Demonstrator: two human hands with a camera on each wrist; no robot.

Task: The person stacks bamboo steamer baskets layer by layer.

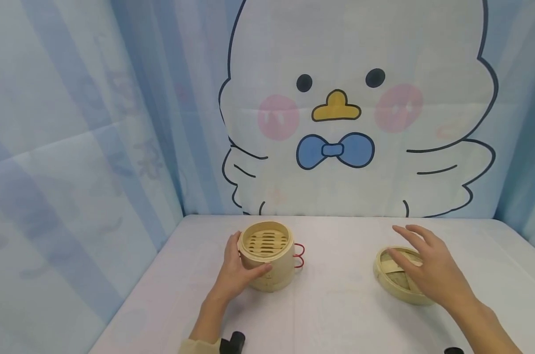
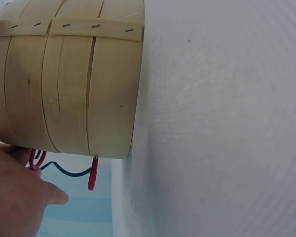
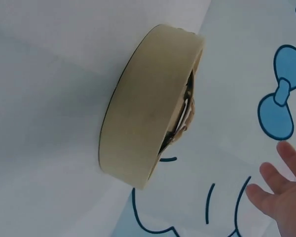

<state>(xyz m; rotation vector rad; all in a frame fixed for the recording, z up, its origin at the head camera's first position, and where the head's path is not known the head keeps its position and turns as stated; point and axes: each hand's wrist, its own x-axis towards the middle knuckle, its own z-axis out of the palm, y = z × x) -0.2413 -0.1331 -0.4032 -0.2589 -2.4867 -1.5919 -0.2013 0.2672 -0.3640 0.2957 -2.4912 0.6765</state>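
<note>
A stack of small bamboo steamer baskets (image 1: 273, 278) stands on the left half of the table, with a slatted top and red loop handles (image 1: 299, 255) on its right side. My left hand (image 1: 236, 275) grips the stack from the left, thumb across the front and fingers around the far side. In the left wrist view, the stack's banded wall (image 2: 69, 89) fills the upper left. To the right lies a round bamboo steamer lid (image 1: 393, 289) with woven strips on top. My right hand (image 1: 441, 273) hovers over it, fingers spread and holding nothing; the hand partly hides the lid.
Both bamboo pieces rest on a white-covered table (image 1: 333, 295). A blue-and-white curtain (image 1: 196, 123) with a cartoon bird closes off the back, and another hangs along the left. A black wrist device (image 1: 234, 341) sits on my left wrist.
</note>
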